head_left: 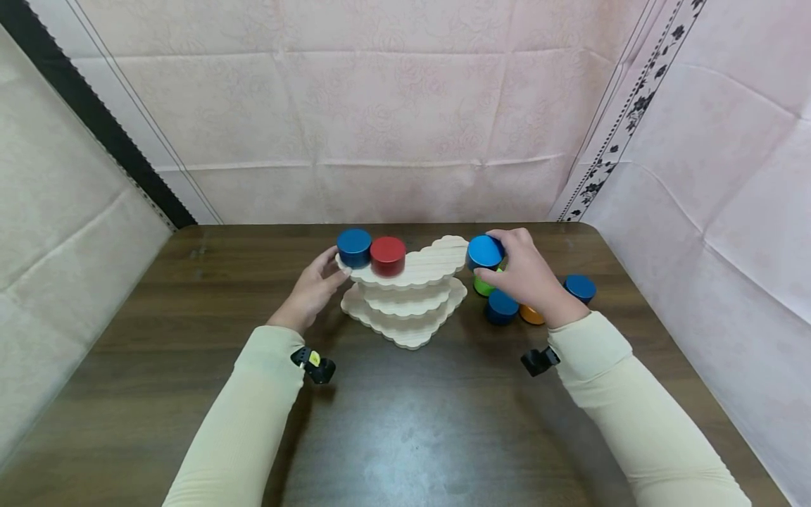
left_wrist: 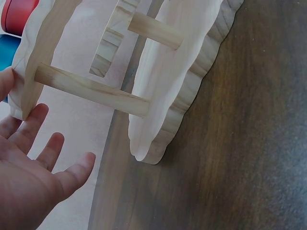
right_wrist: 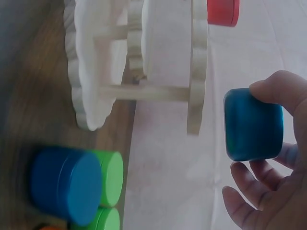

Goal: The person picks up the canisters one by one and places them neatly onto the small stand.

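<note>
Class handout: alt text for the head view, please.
The right hand holds a blue cylinder beside a tiered stand; the left hand touches its top shelf, where another blue cylinder and a red one sit. More cylinders sit on the table.

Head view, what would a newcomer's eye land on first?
Probably the pale three-tiered stand on the dark table, with a blue canister and red canister at the left of its top tier. Then the right hand, holding another blue canister beside that tier's right end.
</note>
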Available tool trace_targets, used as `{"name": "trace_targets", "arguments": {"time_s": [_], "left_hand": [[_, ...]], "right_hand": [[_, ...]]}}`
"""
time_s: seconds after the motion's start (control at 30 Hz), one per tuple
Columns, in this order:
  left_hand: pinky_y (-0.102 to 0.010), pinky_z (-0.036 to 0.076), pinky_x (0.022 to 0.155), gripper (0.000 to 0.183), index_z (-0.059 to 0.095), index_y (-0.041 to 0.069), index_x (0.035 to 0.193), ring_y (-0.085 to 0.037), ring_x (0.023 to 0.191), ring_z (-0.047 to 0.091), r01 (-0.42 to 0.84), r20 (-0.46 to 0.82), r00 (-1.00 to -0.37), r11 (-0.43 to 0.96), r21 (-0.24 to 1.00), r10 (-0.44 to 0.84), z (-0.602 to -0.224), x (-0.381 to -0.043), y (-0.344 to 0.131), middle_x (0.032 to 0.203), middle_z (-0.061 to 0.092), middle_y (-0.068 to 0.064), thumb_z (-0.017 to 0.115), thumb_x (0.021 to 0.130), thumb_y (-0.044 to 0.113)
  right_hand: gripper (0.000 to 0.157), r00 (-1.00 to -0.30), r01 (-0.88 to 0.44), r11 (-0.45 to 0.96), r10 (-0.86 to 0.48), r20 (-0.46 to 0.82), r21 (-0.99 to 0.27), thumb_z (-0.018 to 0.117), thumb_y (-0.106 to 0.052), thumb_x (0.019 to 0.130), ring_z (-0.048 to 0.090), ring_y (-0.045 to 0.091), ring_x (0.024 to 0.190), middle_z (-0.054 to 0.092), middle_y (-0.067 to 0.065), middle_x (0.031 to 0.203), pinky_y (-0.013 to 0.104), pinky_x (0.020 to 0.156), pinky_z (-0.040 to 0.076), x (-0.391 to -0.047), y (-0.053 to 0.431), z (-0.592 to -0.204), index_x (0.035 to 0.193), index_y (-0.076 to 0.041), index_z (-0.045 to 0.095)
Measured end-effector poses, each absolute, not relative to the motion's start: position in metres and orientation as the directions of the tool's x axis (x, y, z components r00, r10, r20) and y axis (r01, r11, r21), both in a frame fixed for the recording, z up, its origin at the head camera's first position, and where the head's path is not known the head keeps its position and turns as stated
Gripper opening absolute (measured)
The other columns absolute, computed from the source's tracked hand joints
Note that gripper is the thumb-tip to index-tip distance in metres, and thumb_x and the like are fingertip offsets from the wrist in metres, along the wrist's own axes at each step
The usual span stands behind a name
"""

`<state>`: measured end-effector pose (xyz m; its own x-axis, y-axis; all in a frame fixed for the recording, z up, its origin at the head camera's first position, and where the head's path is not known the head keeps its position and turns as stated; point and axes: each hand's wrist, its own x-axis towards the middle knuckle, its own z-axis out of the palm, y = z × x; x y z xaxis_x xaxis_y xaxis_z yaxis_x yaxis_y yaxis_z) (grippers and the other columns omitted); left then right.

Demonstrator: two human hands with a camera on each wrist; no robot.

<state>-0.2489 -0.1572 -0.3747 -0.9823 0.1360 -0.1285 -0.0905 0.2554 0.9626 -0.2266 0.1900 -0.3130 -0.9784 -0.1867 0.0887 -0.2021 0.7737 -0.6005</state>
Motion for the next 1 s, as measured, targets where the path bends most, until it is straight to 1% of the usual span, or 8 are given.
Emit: {"name": "trace_targets", "arguments": {"time_s": [0.2,0.47,0.67,1.0], "left_hand": [[-0.051,0.029,0.113,0.065,0.018,0.015,0.155,-0.031,0.144,0.024,-0.09,-0.127,-0.983,0.254,0.963,0.132,-0.376,-0.25,-0.157,0.158,0.024,-0.012,0.052,0.101,0.026],[-0.052,0.029,0.112,0.066,0.019,0.018,0.155,-0.031,0.144,0.024,-0.099,-0.137,-0.983,0.266,0.959,0.126,-0.376,-0.25,-0.157,0.159,0.024,-0.01,0.052,0.1,0.029],[-0.051,0.029,0.112,0.066,0.018,0.019,0.156,-0.03,0.145,0.023,-0.1,-0.138,-0.983,0.274,0.957,0.122,-0.375,-0.25,-0.157,0.159,0.024,-0.01,0.053,0.1,0.03],[-0.051,0.029,0.112,0.066,0.02,0.017,0.155,-0.031,0.144,0.025,-0.095,-0.13,-0.985,0.271,0.958,0.115,-0.376,-0.249,-0.158,0.158,0.026,-0.012,0.054,0.1,0.029]], "right_hand": [[0.07,-0.974,-0.215,0.767,-0.213,0.076,-0.604,0.069,-0.028,0.088,0.044,0.037,0.118,0.033,0.022,0.135,0.058,0.098,0.042,-0.233,0.174,-0.313,0.145,-0.004,0.037],[0.07,-0.971,-0.227,0.768,-0.229,0.073,-0.599,0.071,-0.029,0.087,0.045,0.036,0.119,0.034,0.021,0.135,0.054,0.102,0.04,-0.241,0.155,-0.315,0.144,-0.005,0.039],[0.07,-0.971,-0.225,0.763,-0.229,0.072,-0.606,0.072,-0.029,0.086,0.047,0.035,0.117,0.036,0.019,0.133,0.052,0.101,0.043,-0.245,0.143,-0.316,0.144,-0.006,0.04],[0.069,-0.957,-0.267,0.741,-0.281,0.077,-0.616,0.072,-0.028,0.086,0.046,0.034,0.119,0.039,0.019,0.133,0.049,0.102,0.043,-0.249,0.126,-0.317,0.142,-0.003,0.042]]}}
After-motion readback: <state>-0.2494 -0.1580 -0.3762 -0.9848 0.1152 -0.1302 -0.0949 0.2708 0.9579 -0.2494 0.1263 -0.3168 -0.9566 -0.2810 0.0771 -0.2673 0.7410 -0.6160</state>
